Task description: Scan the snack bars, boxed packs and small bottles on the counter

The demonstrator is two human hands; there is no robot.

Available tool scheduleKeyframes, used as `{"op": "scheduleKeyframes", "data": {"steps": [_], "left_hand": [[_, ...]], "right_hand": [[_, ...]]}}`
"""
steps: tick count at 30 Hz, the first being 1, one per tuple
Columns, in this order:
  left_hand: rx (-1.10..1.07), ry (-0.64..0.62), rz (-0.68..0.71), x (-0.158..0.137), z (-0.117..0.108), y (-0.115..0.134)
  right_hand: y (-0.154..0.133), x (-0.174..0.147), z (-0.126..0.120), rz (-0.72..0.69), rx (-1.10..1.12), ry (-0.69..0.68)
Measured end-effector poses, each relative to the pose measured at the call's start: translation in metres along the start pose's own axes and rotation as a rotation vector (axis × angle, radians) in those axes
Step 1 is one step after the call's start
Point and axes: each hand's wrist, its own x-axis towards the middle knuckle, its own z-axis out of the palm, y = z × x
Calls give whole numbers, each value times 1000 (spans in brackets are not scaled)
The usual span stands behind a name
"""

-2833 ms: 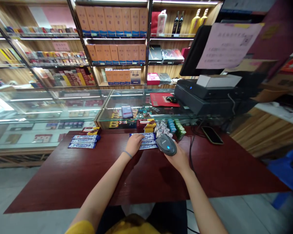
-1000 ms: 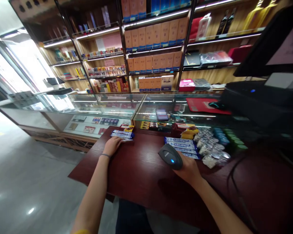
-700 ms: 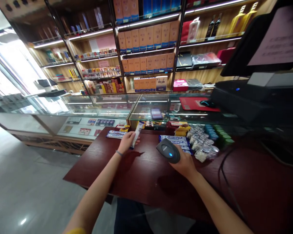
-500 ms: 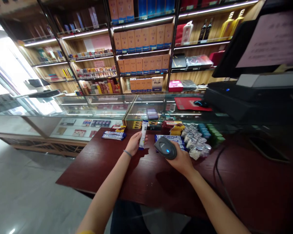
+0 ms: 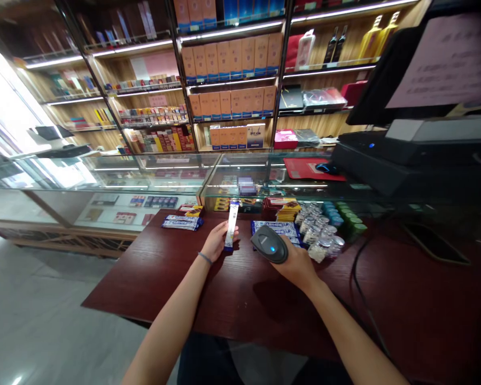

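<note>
My left hand [image 5: 215,241] grips a slim white-and-blue snack packet [image 5: 231,224], held upright above the dark red table [image 5: 160,278]. In my right hand [image 5: 299,264] is a black barcode scanner [image 5: 269,244] with a blue light on top, its head turned toward the packet but apart from it. Under and behind the scanner lie blue-and-white packets [image 5: 278,230]. More such packets [image 5: 181,222] are stacked to the left of my left hand. Clear jars with silver lids [image 5: 319,247] stand right of the scanner.
Behind the packets are yellow-and-red boxes [image 5: 281,208] and green-lidded containers [image 5: 350,219]. A glass display counter [image 5: 160,174] runs along the back. At the right, a black cable [image 5: 356,272] trails over the table near a phone [image 5: 436,243], below a monitor [image 5: 379,80].
My left hand has shifted slightly left and down with the packet, which shows a brighter face. The scanner has stayed nearly in place, and the camera view has moved a little.
</note>
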Motion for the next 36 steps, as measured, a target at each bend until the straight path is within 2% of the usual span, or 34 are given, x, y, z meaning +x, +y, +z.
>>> {"op": "scheduleKeyframes", "data": {"steps": [4, 7, 12, 15, 18, 22, 26, 31, 36], "left_hand": [[-1, -44, 52, 2, -2, -4], [142, -31, 222, 5, -1, -9], [694, 3, 566, 8, 14, -14], [1041, -79, 711, 6, 31, -17], [1276, -203, 799, 4, 50, -26], [1385, -333, 855, 2, 74, -43], [1419, -384, 865, 3, 90, -57], [1449, -417, 873, 5, 92, -69], [1462, -389, 873, 7, 86, -79]], "right_hand": [[2, 3, -7, 128, 53, 40], [9, 6, -15, 211, 72, 86], [27, 11, -26, 261, 110, 268], [39, 12, -32, 272, 120, 329], [48, 14, -36, 280, 135, 378], [52, 14, -41, 291, 149, 407], [51, 13, -46, 329, 157, 406], [49, 12, -48, 326, 159, 404], [47, 12, -47, 307, 148, 400]]}}
